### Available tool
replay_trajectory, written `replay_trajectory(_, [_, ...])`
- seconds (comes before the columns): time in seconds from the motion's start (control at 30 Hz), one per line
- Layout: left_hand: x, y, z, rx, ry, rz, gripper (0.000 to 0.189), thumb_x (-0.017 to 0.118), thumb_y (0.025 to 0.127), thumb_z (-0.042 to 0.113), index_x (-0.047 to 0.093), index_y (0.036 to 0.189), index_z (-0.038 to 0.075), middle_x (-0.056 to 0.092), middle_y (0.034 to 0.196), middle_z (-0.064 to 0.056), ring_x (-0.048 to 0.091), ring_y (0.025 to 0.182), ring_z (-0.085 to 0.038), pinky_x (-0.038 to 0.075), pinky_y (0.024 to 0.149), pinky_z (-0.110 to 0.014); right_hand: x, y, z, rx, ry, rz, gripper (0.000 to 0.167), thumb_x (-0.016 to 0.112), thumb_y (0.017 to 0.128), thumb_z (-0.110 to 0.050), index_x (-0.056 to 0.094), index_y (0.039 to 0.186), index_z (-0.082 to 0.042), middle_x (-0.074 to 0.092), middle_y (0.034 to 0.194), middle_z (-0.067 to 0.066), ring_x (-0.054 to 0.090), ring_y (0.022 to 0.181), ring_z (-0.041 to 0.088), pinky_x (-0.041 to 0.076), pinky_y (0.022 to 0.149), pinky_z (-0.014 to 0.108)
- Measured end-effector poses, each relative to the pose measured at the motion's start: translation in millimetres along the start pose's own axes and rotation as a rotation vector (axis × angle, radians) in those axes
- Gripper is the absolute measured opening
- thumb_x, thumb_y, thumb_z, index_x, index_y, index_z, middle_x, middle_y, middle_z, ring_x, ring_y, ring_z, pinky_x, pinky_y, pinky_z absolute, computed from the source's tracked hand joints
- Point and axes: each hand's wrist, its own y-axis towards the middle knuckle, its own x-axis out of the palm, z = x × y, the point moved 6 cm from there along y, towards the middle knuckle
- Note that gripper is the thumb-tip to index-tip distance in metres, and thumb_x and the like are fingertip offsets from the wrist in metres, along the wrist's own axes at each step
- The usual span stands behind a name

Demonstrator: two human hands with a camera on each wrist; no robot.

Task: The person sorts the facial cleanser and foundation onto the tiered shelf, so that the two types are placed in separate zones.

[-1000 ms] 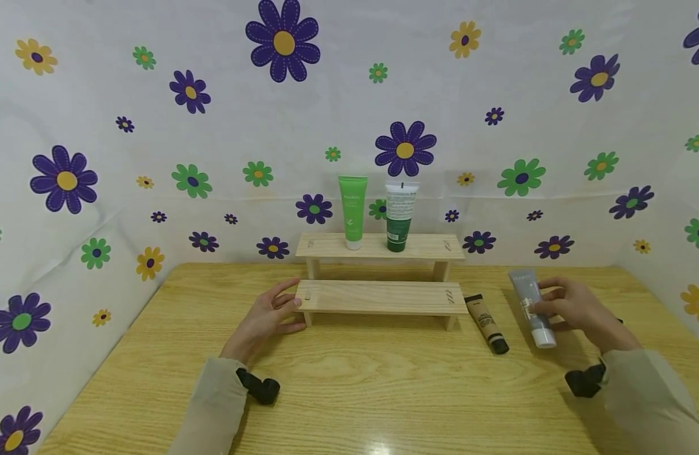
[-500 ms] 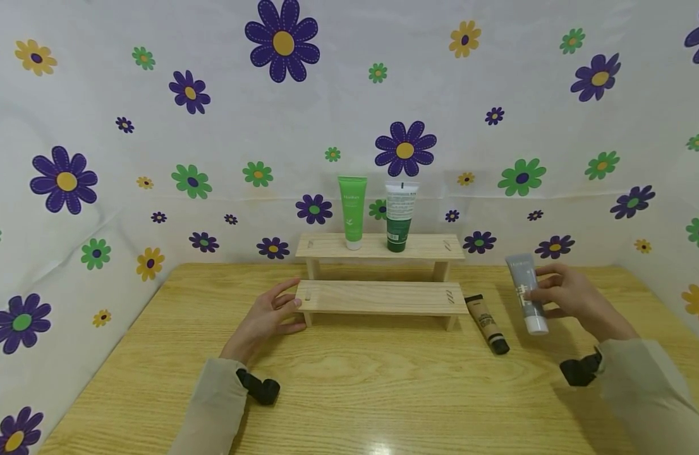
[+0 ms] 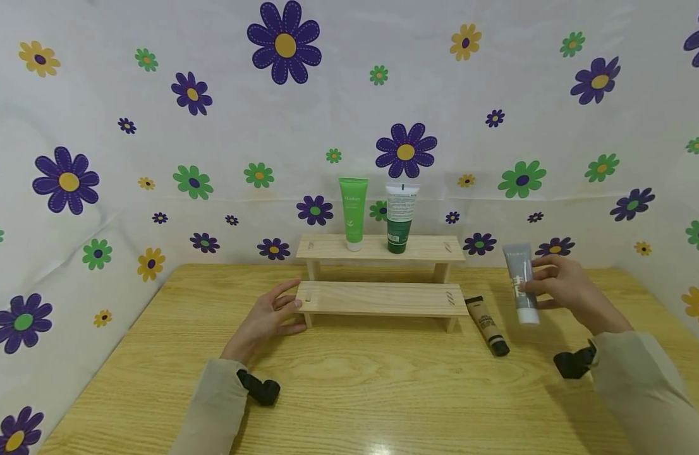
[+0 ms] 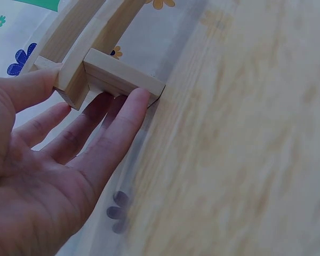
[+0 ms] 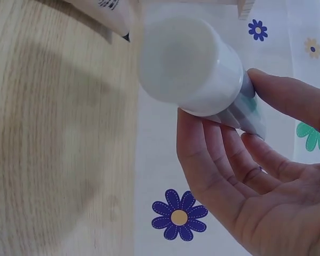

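My right hand [image 3: 565, 287] holds a grey squeeze tube [image 3: 520, 272] above the table, nearly upright with its white cap downward. In the right wrist view the tube's cap [image 5: 178, 61] faces the camera, thumb on one side and fingers on the other. My left hand [image 3: 267, 321] rests against the left end of the lower tier of a wooden step shelf [image 3: 383, 297]. In the left wrist view its thumb touches the board's end and its extended fingers lie at the shelf leg [image 4: 122, 74].
On the upper tier [image 3: 429, 246] stand a light green tube [image 3: 354, 212] and a white-and-dark-green tube [image 3: 399, 221]. A tan tube with a black cap [image 3: 486, 325] lies on the table [image 3: 355, 392], right of the shelf. Behind hangs a flower-print cloth [image 3: 224, 139].
My right hand has raised the grey tube and carried it slightly left, turning it more upright. The left hand has stayed at the shelf's end.
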Motion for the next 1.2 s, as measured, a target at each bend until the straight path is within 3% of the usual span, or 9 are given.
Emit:
replay_trajectory(0.37, [-0.4, 0.3, -1.3, 0.001, -0.001, 0.006, 0.057, 0.046, 0.108, 0.003, 0.023, 0.16, 0.001, 0.04, 0.146, -0.036, 0.051, 0.128, -0.047, 0.058, 0.091, -0.047, 1.2, 1.5, -7.1, 0.001, 0.023, 0.006, 0.068, 0.061, 0.1, -0.007, 0.017, 0.146, 0.02, 0.035, 0.136, 0.044, 0.052, 0.114, 0.053, 0.061, 0.085, 0.05])
replay_trajectory(0.7, [-0.4, 0.8, -1.1, 0.005, 0.005, 0.003, 0.056, 0.045, 0.108, 0.003, 0.023, 0.16, 0.0, 0.041, 0.145, -0.036, 0.051, 0.127, -0.047, 0.058, 0.09, -0.048, 0.0, 5.1, -18.6, -0.025, 0.03, 0.062, 0.063, 0.061, 0.099, -0.003, 0.021, 0.143, 0.021, 0.043, 0.125, 0.037, 0.06, 0.103, 0.04, 0.063, 0.078, 0.041])
replay_trajectory(1.2, [0.3, 0.3, -1.5, -0.013, -0.014, 0.003, 0.058, 0.045, 0.108, 0.003, 0.022, 0.161, 0.002, 0.04, 0.146, -0.035, 0.048, 0.13, -0.049, 0.058, 0.092, -0.047, 1.3, 7.8, -27.3, -0.016, 0.118, 0.093, 0.068, 0.062, 0.099, -0.003, 0.018, 0.147, 0.019, 0.041, 0.129, 0.034, 0.058, 0.105, 0.034, 0.061, 0.084, 0.043])
